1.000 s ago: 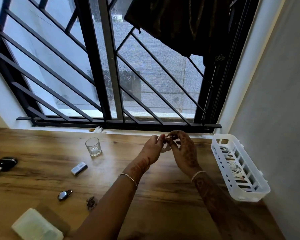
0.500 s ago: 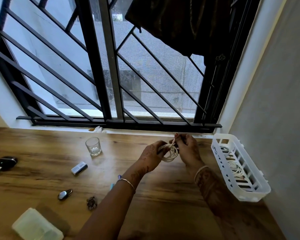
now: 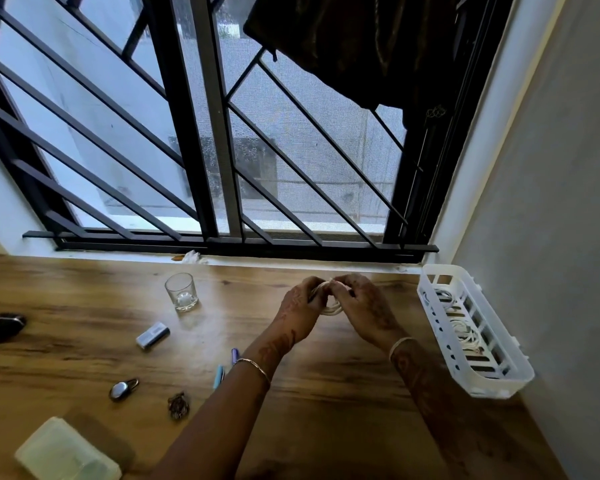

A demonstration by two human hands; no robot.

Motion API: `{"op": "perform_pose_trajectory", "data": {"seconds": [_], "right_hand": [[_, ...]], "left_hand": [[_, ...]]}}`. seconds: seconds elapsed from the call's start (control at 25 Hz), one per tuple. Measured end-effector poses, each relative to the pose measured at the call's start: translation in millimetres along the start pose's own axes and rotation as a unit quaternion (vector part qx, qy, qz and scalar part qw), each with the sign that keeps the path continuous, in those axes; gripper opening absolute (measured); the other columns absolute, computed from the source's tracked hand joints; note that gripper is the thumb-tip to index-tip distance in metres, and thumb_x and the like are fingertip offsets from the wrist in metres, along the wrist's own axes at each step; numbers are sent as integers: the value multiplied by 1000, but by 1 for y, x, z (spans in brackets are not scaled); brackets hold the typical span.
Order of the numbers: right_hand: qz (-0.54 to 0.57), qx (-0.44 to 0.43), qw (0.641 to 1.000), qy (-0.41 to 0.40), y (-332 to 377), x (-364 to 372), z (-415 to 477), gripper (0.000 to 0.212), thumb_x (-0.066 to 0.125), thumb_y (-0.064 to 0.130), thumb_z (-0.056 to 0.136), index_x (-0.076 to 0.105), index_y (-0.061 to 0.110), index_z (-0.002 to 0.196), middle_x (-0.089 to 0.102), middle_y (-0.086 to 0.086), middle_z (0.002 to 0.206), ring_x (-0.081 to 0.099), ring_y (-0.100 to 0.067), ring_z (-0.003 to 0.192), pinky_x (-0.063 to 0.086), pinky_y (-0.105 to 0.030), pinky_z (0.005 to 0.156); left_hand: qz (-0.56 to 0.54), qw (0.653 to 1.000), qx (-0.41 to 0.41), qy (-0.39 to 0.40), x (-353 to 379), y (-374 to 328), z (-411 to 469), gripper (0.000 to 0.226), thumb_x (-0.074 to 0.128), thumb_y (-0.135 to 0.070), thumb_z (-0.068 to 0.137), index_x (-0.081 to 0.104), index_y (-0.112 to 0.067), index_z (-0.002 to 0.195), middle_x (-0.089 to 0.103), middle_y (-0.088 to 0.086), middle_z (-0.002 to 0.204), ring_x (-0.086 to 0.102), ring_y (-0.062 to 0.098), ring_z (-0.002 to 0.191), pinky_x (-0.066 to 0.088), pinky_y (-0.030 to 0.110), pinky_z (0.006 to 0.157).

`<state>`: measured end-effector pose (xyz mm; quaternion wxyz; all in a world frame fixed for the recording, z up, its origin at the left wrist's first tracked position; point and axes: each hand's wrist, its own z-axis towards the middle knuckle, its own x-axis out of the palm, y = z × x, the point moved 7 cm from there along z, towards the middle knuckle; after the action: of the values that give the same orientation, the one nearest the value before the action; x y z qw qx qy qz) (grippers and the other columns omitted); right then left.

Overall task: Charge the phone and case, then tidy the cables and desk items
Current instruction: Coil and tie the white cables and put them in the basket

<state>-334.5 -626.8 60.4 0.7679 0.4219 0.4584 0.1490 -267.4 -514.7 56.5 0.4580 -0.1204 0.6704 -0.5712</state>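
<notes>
A small coil of white cable [image 3: 332, 308] is held between both hands above the wooden desk [image 3: 326, 393], near the window sill. My left hand [image 3: 300, 308] grips the coil's left side, and my right hand [image 3: 362, 306] pinches its top and right side. Much of the coil is hidden by the fingers. A white slotted basket [image 3: 499, 382] against the right wall holds other coiled white cables [image 3: 465, 332]. A black case [image 3: 2, 326] with a white cable plugged in lies at the desk's left edge.
On the desk's left half stand a glass [image 3: 181, 292], a small silver box [image 3: 152, 335], a metal key fob [image 3: 122, 389], a brown trinket [image 3: 179, 405], two pens [image 3: 219, 375] and a pale green box [image 3: 66, 452]. The barred window runs along the back.
Both hands closed in around the coil, which was hanging looser between them half a second ago. The view has barely shifted.
</notes>
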Motion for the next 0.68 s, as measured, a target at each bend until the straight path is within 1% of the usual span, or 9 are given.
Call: {"op": "perform_pose_trajectory", "data": {"seconds": [0.08,0.16,0.28,0.36,0.4,0.48,0.52,0.6,0.68], "right_hand": [[24,8,999,28,-1,2,-1,18,56,31,88,69,22,96,70,3,93,65,-13,83,52,-30,74],[35,21,999,33,-1,1,0,15,62,24,83,70,18,95,72,-1,89,67,-16,82,54,-34,76],[13,42,998,34,0,0,3,19,65,24,79,70,15,96,71,-4,90,67,-19,84,55,-35,76],[3,55,998,35,0,-1,3,21,66,26,78,69,14,95,70,-4,89,66,-19,82,55,-33,74],[3,61,997,44,-1,0,3,20,66,27,78,70,14,92,71,-5,87,66,-20,81,54,-34,73],[12,75,995,70,-2,4,1,19,64,29,79,71,12,85,71,-10,83,66,-24,79,53,-38,71],[20,86,993,78,-3,6,0,20,63,30,80,71,11,82,72,-11,82,66,-24,78,52,-38,70],[49,115,988,91,-8,7,-1,20,63,29,80,71,10,81,71,-13,84,64,-23,77,48,-35,66],[88,143,979,118,-13,12,-3,21,63,26,80,70,7,85,71,-15,88,63,-23,81,48,-36,70]], "left_hand": [[-9,1000,-2,-11,-1,2,2,21,48,-20,97,59,-12,113,66,9,98,48,6,62,39,22,57],[-8,1000,9,-17,0,1,1,20,48,-18,97,58,-10,113,67,12,101,52,7,66,43,22,58],[-10,1000,11,-20,6,2,1,21,49,-18,97,54,-7,114,65,14,107,63,25,90,50,29,71],[-18,1000,-2,-18,9,5,1,20,50,-18,97,50,-6,113,64,15,104,63,33,89,46,27,64],[-34,999,-9,-24,8,7,2,19,51,-21,97,48,-8,109,63,14,100,63,28,80,44,23,59],[-81,996,-12,-39,2,9,3,20,54,-28,95,42,-13,102,63,10,92,58,9,62,41,14,48],[-90,995,-1,-40,1,7,3,21,55,-29,94,41,-14,101,64,9,90,56,2,58,41,11,46],[-49,997,37,-39,1,3,5,19,56,-26,94,44,-14,103,67,10,90,59,0,62,43,10,50],[55,995,78,-39,1,-1,7,18,56,-29,94,55,-14,105,67,8,96,61,9,77,46,12,61]]}}
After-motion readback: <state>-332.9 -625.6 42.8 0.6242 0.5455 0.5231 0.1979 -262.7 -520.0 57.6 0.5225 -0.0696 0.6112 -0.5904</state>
